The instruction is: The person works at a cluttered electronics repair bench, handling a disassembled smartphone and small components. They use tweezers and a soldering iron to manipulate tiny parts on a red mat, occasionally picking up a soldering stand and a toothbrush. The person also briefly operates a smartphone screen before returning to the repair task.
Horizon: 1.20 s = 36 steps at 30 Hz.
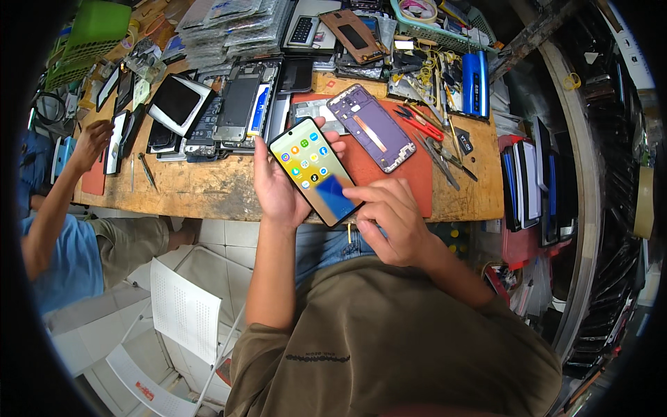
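Observation:
A smartphone point(316, 171) with a lit screen of app icons lies tilted in my left hand point(279, 193), above the near edge of the bench. The left thumb runs along one side of the phone and fingertips show at the other. My right hand point(394, 221) is over the phone's lower part. Its index fingertip is on or just above the glass; I cannot tell which. The thumb stands apart and the other fingers bend loosely, holding nothing. Just beyond the phone, a purple phone frame point(372, 128) rests on an orange-red mat point(421, 182).
Red-handled pliers point(422, 126) and tweezers point(445, 167) lie right of the frame. Dismantled phones point(240, 104) and bubble-wrapped packs point(226, 31) crowd the back of the wooden bench point(229, 182). Another person's hand point(94, 144) is at the left. A white chair point(184, 306) stands below.

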### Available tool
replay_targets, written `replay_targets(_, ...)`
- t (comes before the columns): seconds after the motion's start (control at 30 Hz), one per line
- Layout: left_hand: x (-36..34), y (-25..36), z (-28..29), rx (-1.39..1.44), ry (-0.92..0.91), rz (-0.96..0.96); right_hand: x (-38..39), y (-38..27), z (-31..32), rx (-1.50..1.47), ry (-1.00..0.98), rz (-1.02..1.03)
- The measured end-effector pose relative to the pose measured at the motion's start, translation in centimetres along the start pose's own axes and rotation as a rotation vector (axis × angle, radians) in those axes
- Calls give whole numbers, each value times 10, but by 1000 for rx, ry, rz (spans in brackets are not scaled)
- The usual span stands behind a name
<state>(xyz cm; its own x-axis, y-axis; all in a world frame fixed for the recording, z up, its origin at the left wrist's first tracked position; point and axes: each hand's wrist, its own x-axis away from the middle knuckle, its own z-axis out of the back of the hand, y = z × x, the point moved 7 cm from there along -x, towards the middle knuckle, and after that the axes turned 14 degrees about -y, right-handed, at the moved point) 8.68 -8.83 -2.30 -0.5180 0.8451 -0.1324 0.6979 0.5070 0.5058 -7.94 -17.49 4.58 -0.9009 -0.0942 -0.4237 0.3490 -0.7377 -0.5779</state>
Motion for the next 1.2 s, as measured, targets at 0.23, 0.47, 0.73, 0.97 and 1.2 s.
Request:
replay_targets(0.23,-3,4,-16,34,-326,-162,28,12,6,-91,79,-51)
replay_targets(0.47,-3,-7,-2,-440,4,6,55,58,18,-567,350,-306)
replay_targets(0.73,-2,-8,-3,-480,64,-29,56,62,11,-623,222,-343)
replay_targets(0.97,-4,-8,-5,-555,57,-25,64,70,16,-799,441,-308)
replay_targets(1.2,-9,-11,-32,-925,97,97,74,85,20,-1022,641,-282)
